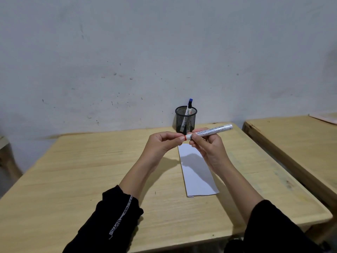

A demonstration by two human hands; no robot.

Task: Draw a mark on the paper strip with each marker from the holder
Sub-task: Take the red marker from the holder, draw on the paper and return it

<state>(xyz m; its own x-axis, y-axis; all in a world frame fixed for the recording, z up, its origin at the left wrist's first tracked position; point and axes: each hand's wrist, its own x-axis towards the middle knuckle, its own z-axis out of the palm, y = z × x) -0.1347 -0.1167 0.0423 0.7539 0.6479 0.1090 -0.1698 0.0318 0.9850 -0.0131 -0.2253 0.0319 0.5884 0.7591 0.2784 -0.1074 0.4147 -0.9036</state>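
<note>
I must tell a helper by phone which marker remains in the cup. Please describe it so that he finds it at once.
Look at the far edge of the wooden table, by the wall, where a black mesh holder stands. One marker leans inside it. Its blue cap pokes above the rim, unlike the red-banded marker held in both hands.

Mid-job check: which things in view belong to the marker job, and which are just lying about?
Part of the job:
- red-capped marker, held by left hand and right hand
- paper strip
- mesh holder
- blue-capped marker in it

Lying about:
- second table
- papers at its far edge
</note>
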